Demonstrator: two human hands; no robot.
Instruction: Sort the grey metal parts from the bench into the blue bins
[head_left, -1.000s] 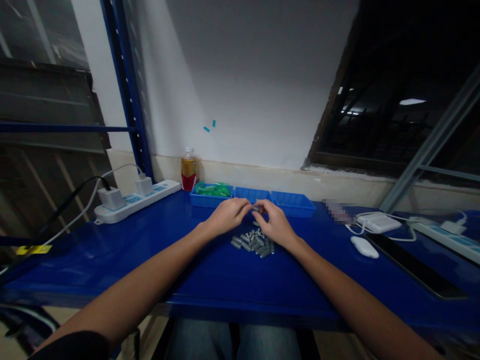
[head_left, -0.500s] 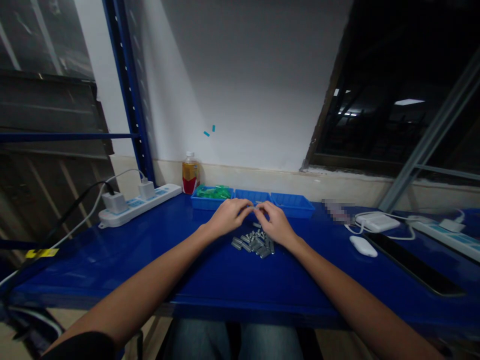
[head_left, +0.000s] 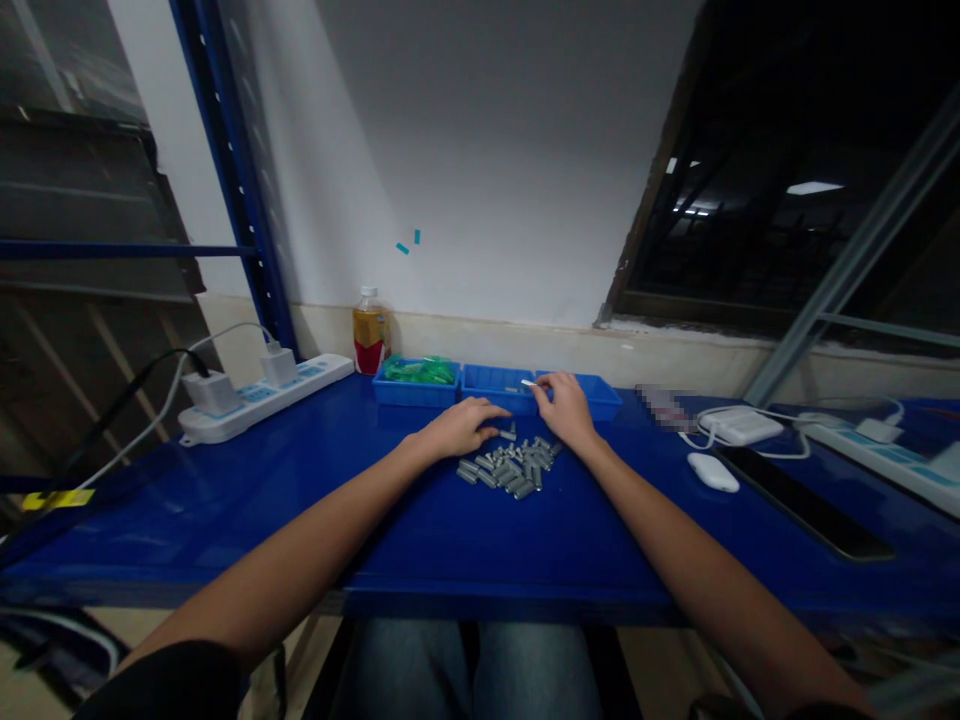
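My right hand point(head_left: 566, 408) pinches a small silvery metal cylinder point(head_left: 528, 383) between thumb and fingers, over the edge of the middle blue bin point(head_left: 487, 378). Just in front of the bins is my left hand point(head_left: 463, 428), its index finger and thumb apart with nothing visible between them. Below both hands, a loose pile of small grey metal cylinders point(head_left: 511, 472) lies on the blue table point(head_left: 405, 540). A few small metal pieces point(head_left: 516, 390) show inside the middle bin.
Green plastic pieces point(head_left: 420, 370) fill the left bin point(head_left: 416, 396); the right bin point(head_left: 604, 396) is partly behind my hand. A bottle point(head_left: 370, 332) and power strip point(head_left: 270, 400) stand left. On the right lie a phone point(head_left: 810, 505), white case point(head_left: 712, 472) and cabled white charger point(head_left: 739, 426).
My hands have come apart. The right one moved up to the middle bin with a metal cylinder, while the left opened and lowered slightly toward the pile. The view shifted a little.
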